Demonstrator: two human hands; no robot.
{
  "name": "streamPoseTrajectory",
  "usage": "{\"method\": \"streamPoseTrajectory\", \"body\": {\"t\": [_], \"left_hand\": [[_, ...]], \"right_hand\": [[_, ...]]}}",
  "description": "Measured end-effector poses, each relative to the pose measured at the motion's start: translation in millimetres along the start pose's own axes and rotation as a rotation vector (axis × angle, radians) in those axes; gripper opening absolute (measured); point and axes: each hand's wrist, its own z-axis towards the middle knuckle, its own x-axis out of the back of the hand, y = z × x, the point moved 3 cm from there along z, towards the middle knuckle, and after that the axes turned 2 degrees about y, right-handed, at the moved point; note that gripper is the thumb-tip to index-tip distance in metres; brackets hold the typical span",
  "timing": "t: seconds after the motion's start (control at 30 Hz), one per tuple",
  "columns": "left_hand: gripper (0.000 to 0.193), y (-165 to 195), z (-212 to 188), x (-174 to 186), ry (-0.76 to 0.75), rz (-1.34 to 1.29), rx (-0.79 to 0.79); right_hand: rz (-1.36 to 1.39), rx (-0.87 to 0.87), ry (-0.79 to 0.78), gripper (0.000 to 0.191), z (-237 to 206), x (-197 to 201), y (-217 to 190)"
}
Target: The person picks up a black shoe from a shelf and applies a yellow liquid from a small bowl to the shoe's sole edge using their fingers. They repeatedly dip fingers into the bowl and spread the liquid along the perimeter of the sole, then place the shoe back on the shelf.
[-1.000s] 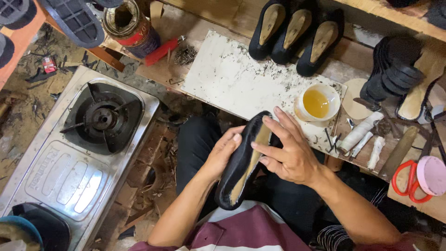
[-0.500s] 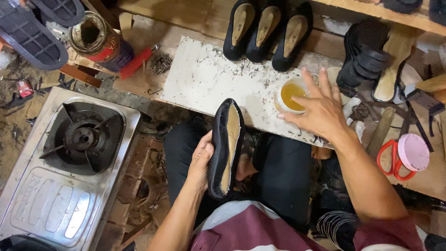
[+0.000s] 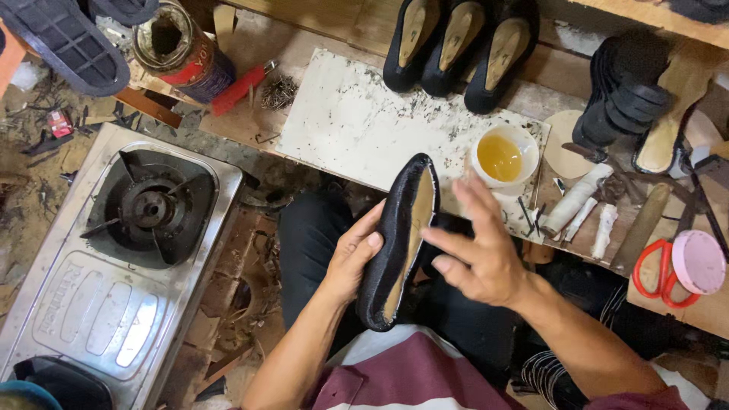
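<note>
Half a second back the right hand (image 3: 478,254) was stretched out over the white cup of yellow glue (image 3: 503,154); it has since come back toward the body and sits just right of the black shoe (image 3: 401,241), fingers loosely spread and holding nothing, the index finger pointing at the shoe's edge. Whether a fingertip actually touches the shoe cannot be told.

On the other side, the left hand (image 3: 353,254) grips the shoe from its left, thumb lying along the black rim and fingers curled behind, so the shoe stands on edge with its tan insole facing the right hand. It is held above the lap, between the 2 hands.

Beyond the fingertips of the right hand lies a pale, scuffed work board (image 3: 364,121), with the glue cup at its right end. Farther out past the board stand 3 black shoes (image 3: 456,45) in a row. To the right of the right hand lie red-handled scissors (image 3: 653,269) beside a pink round lid (image 3: 699,262), and a stack of black soles (image 3: 619,91) sits farther off. Well left of the left hand is a steel gas stove (image 3: 114,266), with a rusty tin (image 3: 178,45) beyond it.
</note>
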Motion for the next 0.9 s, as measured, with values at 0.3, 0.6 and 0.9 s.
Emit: {"method": "streamPoseTrajectory", "body": {"t": [0.3,0.6,0.9], "left_hand": [[0.07,6,-5,-11,-0.063,0.014,0.013],[0.067,4,-3,-6,-0.048,0.068,0.012],[0.062,3,2,-4,-0.04,0.033,-0.001]], "right_hand": [[-0.19,0.082,-0.002,0.032,15,-8,-3],[-0.26,0.132,-0.006,0.031,20,-3,-3],[-0.131,0.165,0.012,0.029,7,-15,-6]]}}
